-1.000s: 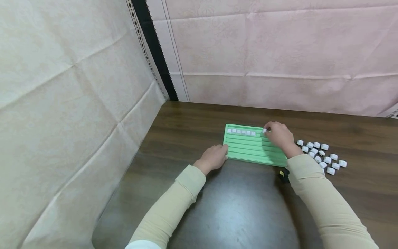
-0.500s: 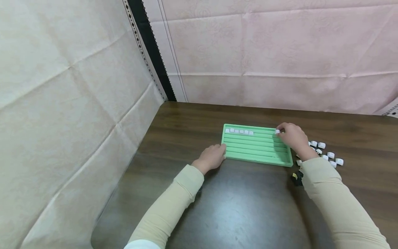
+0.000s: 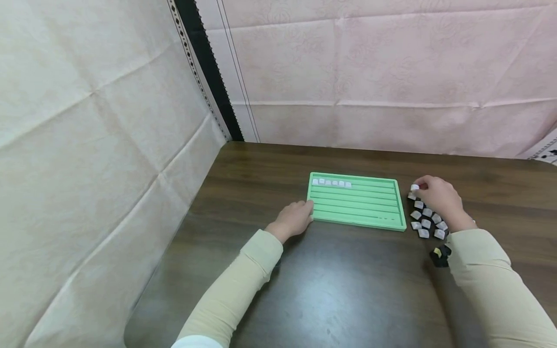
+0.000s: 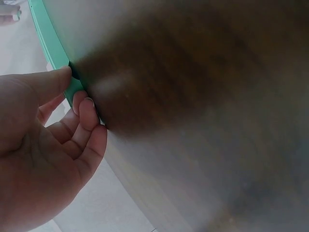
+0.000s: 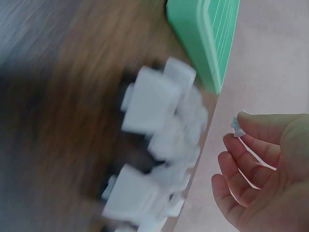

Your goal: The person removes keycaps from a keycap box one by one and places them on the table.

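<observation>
A green ridged tray (image 3: 357, 205) lies on the table, with several white keycaps (image 3: 334, 183) lined up in its top row at the left. My left hand (image 3: 292, 220) grips the tray's left edge; the left wrist view shows thumb and fingers closed on the green rim (image 4: 53, 43). Right of the tray, my right hand (image 3: 439, 195) pinches one small white keycap (image 5: 237, 126) between thumb and index finger, the other fingers loosely bent. Below and beside that hand lies a group of loose white keycaps (image 3: 418, 215), blurred in the right wrist view.
The dark wooden table (image 3: 339, 280) reaches back to a pale cloth wall (image 3: 391, 72), with another cloth (image 3: 78, 169) hanging along its left side. A black strap piece with a yellow mark (image 3: 440, 255) shows at the right wrist.
My right hand has moved right, from over the tray's top row to the loose keycaps, with a white keycap at its fingertips throughout. My left hand stays on the tray's edge.
</observation>
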The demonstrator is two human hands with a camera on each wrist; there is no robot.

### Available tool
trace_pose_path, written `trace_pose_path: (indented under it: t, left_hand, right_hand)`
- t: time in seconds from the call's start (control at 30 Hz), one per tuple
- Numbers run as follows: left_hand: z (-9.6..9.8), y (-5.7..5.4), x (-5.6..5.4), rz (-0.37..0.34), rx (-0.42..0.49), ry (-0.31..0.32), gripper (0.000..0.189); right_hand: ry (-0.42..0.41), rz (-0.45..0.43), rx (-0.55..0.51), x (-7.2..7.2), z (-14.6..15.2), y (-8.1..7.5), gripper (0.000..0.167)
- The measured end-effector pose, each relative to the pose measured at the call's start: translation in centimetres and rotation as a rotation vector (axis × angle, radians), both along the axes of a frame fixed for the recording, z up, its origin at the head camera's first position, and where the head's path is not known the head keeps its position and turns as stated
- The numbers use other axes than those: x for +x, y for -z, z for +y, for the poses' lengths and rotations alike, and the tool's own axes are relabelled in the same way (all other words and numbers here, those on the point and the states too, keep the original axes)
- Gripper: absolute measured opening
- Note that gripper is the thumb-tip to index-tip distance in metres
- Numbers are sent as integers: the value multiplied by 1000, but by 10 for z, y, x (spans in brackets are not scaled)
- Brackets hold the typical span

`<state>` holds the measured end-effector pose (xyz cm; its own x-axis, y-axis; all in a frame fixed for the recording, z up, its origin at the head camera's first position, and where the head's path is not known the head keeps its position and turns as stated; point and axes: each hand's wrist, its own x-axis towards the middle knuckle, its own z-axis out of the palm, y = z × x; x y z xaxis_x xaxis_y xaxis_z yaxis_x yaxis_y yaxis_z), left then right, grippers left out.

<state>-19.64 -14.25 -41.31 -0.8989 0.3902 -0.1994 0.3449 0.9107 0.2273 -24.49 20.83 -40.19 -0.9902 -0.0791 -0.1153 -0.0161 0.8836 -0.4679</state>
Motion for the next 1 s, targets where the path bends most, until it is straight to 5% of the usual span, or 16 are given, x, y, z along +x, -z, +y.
trace_pose_path:
  t: [0.6, 1.0]
  left_hand:
    - [-1, 3, -2, 0, -7, -1, 13]
    - [0, 1, 0, 3, 1, -1, 13]
  right_hand:
    - [103, -37, 30, 24, 74, 6, 46]
    - [123, -125, 55, 23, 87, 13, 43]
